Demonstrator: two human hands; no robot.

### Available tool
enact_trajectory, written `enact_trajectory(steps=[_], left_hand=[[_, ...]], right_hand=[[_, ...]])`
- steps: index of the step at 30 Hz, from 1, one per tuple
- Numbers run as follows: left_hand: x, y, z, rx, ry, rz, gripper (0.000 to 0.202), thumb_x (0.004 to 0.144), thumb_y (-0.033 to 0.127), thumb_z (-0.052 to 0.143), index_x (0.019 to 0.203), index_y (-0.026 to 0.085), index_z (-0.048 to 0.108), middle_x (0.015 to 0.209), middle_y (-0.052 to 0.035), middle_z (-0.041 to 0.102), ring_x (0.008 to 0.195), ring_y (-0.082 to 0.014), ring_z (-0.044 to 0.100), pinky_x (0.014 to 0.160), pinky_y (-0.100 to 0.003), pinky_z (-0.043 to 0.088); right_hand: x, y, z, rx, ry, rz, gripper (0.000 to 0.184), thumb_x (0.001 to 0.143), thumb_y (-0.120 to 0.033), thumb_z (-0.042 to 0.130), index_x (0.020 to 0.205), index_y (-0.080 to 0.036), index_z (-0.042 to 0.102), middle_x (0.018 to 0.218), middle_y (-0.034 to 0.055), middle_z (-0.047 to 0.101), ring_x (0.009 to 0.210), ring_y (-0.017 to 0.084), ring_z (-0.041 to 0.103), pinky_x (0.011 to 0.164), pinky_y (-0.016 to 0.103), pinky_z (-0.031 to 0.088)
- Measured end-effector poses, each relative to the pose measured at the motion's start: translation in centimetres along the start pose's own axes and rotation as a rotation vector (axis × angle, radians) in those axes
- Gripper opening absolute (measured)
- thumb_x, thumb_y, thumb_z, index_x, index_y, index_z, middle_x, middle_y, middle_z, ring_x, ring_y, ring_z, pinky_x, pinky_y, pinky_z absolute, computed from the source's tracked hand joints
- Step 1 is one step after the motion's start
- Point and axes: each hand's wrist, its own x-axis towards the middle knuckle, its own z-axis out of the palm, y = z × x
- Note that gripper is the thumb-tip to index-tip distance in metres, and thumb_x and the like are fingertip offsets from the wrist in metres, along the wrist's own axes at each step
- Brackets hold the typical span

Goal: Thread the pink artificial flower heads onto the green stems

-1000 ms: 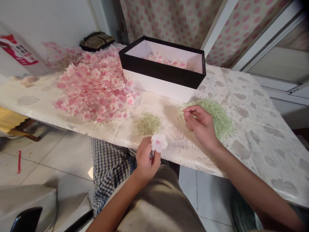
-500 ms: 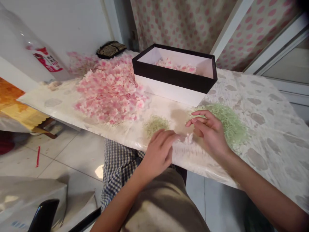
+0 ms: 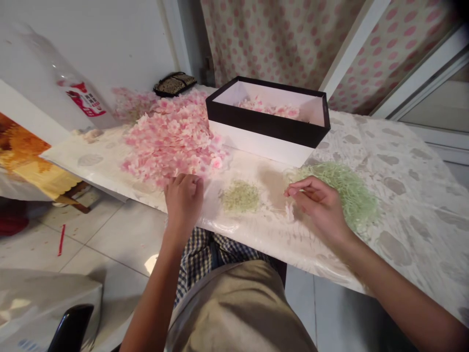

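My left hand (image 3: 184, 198) is at the front edge of a heap of pink artificial blossoms (image 3: 176, 132), its fingers curled inward. What its fingertips hold, if anything, is hidden. My right hand (image 3: 317, 200) is closed in a pinch above the table, in front of a pile of thin pale-green stems (image 3: 348, 190). Whatever sits between its thumb and forefinger is too small to name. Just below those fingertips shows a small whitish petal-like piece (image 3: 289, 212). Between both hands lies a little mound of fine yellow-green bits (image 3: 241, 196).
Behind the hands stands a white box with a black rim (image 3: 269, 115), open on top, pink blossoms inside. A clear bottle (image 3: 84, 100) is at the left, and a dark patterned pouch (image 3: 175, 84) lies behind the heap. A patterned cloth (image 3: 414, 259) covers the table.
My left hand has moved left, from beside the whitish piece to the pink heap, and its fingers have curled. My right hand stays nearby, its fingers closer together. The view has shifted slightly.
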Motion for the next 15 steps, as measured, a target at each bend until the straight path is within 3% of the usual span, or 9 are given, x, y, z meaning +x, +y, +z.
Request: enact_trajectory(steps=[3, 5, 8, 11, 15], left_hand=[[-0.4, 0.9, -0.2, -0.210, 0.033, -0.057, 0.018, 0.086, 0.028, 0.052, 0.082, 0.015, 0.064, 0.079, -0.0063, 0.066, 0.075, -0.0187, 0.059, 0.069, -0.030, 0.044], [-0.9, 1.9, -0.5, -0.530, -0.007, -0.136, 0.016, 0.083, 0.030, 0.059, 0.079, 0.016, 0.065, 0.072, -0.0023, 0.064, 0.066, -0.0144, 0.057, 0.062, -0.025, 0.043], [-1.8, 3.8, -0.7, -0.944, -0.082, -0.246, 0.013, 0.077, 0.028, 0.066, 0.071, 0.017, 0.065, 0.068, 0.0006, 0.063, 0.066, -0.0118, 0.058, 0.062, -0.022, 0.044], [-2.8, 5.6, -0.7, -1.026, -0.158, -0.291, 0.011, 0.078, 0.028, 0.068, 0.076, 0.017, 0.067, 0.071, 0.0005, 0.067, 0.067, -0.0115, 0.061, 0.063, -0.021, 0.045], [-4.3, 7.5, -0.5, -0.952, -0.284, -0.198, 0.012, 0.084, 0.029, 0.063, 0.086, 0.019, 0.068, 0.077, -0.0011, 0.070, 0.072, -0.0130, 0.063, 0.066, -0.021, 0.046]], right_hand=[[-0.1, 0.2, 0.0, -0.029, -0.014, -0.059, 0.007, 0.076, -0.025, 0.072, 0.077, -0.022, 0.065, 0.077, 0.0018, 0.065, 0.065, 0.014, 0.061, 0.043, 0.022, 0.040], [-0.1, 0.4, 0.1, -0.014, -0.057, -0.117, 0.006, 0.076, -0.023, 0.072, 0.077, -0.024, 0.066, 0.080, 0.0014, 0.064, 0.068, 0.015, 0.061, 0.047, 0.023, 0.044], [-0.1, 0.2, 0.1, 0.015, -0.166, -0.208, 0.007, 0.078, -0.018, 0.070, 0.077, -0.024, 0.068, 0.086, 0.0021, 0.063, 0.077, 0.016, 0.061, 0.054, 0.025, 0.046], [-0.3, -0.4, 0.2, 0.039, -0.300, -0.259, 0.011, 0.079, -0.014, 0.069, 0.077, -0.025, 0.069, 0.091, 0.0031, 0.063, 0.089, 0.018, 0.061, 0.063, 0.028, 0.048], [-0.8, -1.4, 0.5, 0.091, -0.450, -0.321, 0.016, 0.077, -0.009, 0.071, 0.080, -0.024, 0.070, 0.091, 0.0036, 0.064, 0.099, 0.020, 0.060, 0.081, 0.035, 0.049]])
